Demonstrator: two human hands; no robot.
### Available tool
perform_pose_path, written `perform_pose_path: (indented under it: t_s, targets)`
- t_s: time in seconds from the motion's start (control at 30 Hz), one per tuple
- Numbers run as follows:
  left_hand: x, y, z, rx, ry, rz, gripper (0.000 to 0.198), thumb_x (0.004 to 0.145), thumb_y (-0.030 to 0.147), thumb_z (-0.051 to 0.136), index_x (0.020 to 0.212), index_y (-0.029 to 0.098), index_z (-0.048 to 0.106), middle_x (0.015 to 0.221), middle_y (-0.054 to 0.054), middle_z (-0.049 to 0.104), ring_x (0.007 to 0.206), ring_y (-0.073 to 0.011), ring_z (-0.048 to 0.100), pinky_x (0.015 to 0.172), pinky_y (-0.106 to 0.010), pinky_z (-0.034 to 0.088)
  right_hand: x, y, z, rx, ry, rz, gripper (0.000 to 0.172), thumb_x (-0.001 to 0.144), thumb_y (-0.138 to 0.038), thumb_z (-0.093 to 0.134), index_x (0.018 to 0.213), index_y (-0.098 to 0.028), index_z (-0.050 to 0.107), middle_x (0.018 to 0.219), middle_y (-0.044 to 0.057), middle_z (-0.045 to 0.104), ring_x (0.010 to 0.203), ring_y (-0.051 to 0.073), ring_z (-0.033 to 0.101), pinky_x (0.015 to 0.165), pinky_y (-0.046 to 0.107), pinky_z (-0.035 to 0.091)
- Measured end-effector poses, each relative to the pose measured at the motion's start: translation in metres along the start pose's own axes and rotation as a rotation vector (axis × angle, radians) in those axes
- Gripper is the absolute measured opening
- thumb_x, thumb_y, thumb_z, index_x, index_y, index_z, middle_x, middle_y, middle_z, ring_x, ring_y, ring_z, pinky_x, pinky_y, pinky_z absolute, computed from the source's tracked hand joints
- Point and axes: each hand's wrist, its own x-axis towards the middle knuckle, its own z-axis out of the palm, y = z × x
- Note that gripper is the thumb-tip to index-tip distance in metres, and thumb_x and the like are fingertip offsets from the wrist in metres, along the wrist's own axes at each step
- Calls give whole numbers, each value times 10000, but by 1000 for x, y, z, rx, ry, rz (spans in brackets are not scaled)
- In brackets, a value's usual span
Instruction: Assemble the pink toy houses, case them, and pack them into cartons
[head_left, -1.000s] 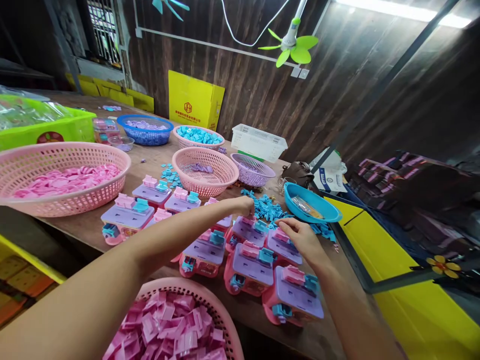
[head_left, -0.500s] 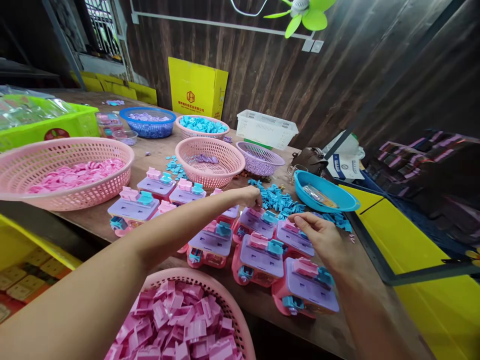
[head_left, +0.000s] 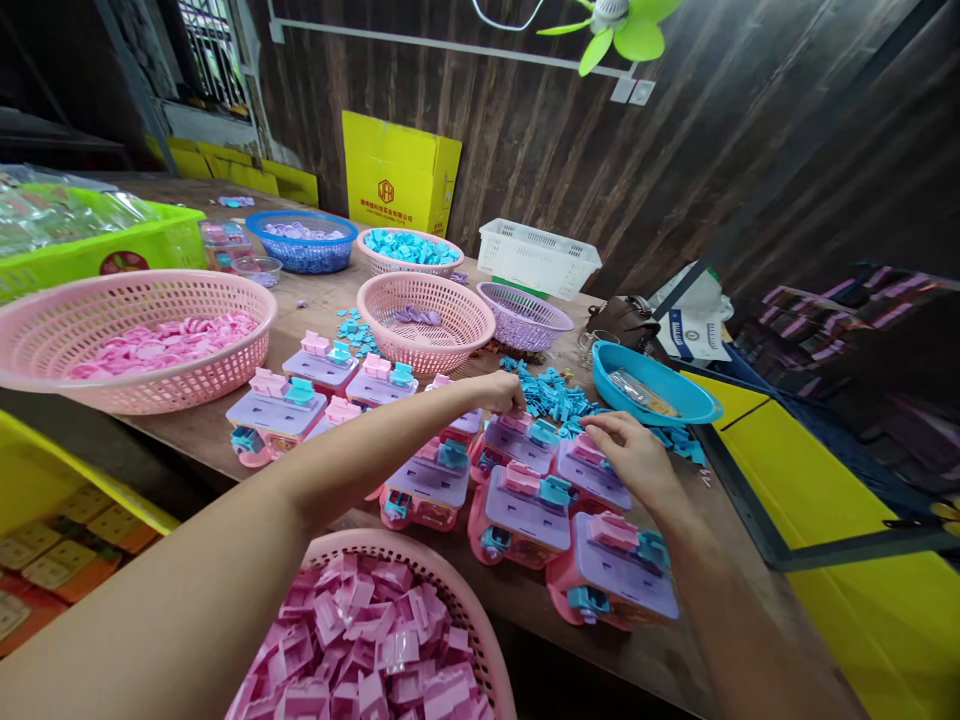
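My left hand (head_left: 504, 393) is stretched across the toys, its fingers curled downward by the pink piece on one toy (head_left: 517, 447). Anything in those fingers is hidden. My right hand (head_left: 636, 458) is bent over the neighbouring toy (head_left: 589, 476), thumb and forefinger close together beside its pink piece. What they pinch, if anything, is too small to make out. Several such pink toys with purple tops stand in rows, bearing pink and light-blue pieces. Just beyond my hands lies a loose heap of blue pieces (head_left: 553, 392).
A pink basket (head_left: 499, 655) of pink parts stands in front, below the table edge. Across the table (head_left: 300, 318) are a large pink basket (head_left: 262, 340), another pink basket (head_left: 427, 350), a purple basket (head_left: 525, 320) and a blue basin (head_left: 705, 405). A white crate (head_left: 538, 255) stands farther back.
My right hand has lifted slightly and its fingers have loosened a little. My left hand stays almost in place. The whole view has shifted slightly.
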Motion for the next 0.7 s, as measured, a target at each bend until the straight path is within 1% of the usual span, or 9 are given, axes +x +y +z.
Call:
perform_pose_path:
  t_s: [0.1,0.23,0.3,0.4,0.47,0.53,0.6,0.67,0.7]
  targets:
    - [0,-3,2,87,-51,-41,68,647,78,684,597,121,671,428,34,500,523,-126,520,607,-240,398,10,16,-1,-191,-74,45,268,727,-318,509,838,-191,717,951,95,656,887,256,599,808,392,440]
    - [1,-2,10,183,-55,-44,170,826,271,591,753,120,620,749,2,619,695,-127,578,674,-279,482,15,25,-4,-286,-128,54,266,741,-319,515,859,-200,722,960,102,665,883,272,604,796,407,440]
    - [1,0,11,217,-52,-36,207,863,319,543,830,128,614,879,-17,624,774,-141,589,704,-294,501,15,20,-8,-272,-117,53,275,742,-329,511,867,-196,717,955,100,666,879,267,604,796,402,439]
    - [-5,3,10,257,-55,-7,192,851,303,562,855,119,616,872,-16,623,776,-148,592,704,-302,501,6,-1,-17,-166,-49,50,291,732,-351,502,862,-185,703,958,94,662,861,248,605,790,383,444]
    - [-11,5,7,277,-42,21,123,806,232,613,823,113,637,797,-17,624,745,-148,592,693,-277,481,-8,-23,-26,-27,-11,21,306,735,-386,496,864,-188,690,956,83,665,869,236,603,789,360,450]
    - [-19,9,4,292,5,52,102,739,158,658,832,115,665,799,-38,626,766,-164,595,704,-252,454,-30,-48,-34,97,-15,-13,322,751,-435,495,878,-205,681,953,66,670,897,230,598,804,342,449]
    - [-30,16,-1,305,81,77,268,693,134,679,961,125,661,939,-81,613,846,-195,590,749,-254,436,-60,-70,-39,159,-78,-28,325,771,-470,497,889,-229,680,943,48,675,899,226,598,801,327,453]
    - [-47,26,-7,313,171,95,462,722,162,647,1175,139,558,1111,-120,539,945,-221,563,820,-288,421,-94,-81,-34,187,-203,-41,311,797,-474,488,886,-249,683,917,35,678,863,213,604,773,304,462]
    - [-60,32,-11,311,223,120,514,757,177,606,1256,146,486,1163,-131,502,986,-227,546,852,-305,411,-111,-82,-28,199,-282,-50,307,811,-469,479,881,-253,685,896,33,678,838,205,607,752,291,467]
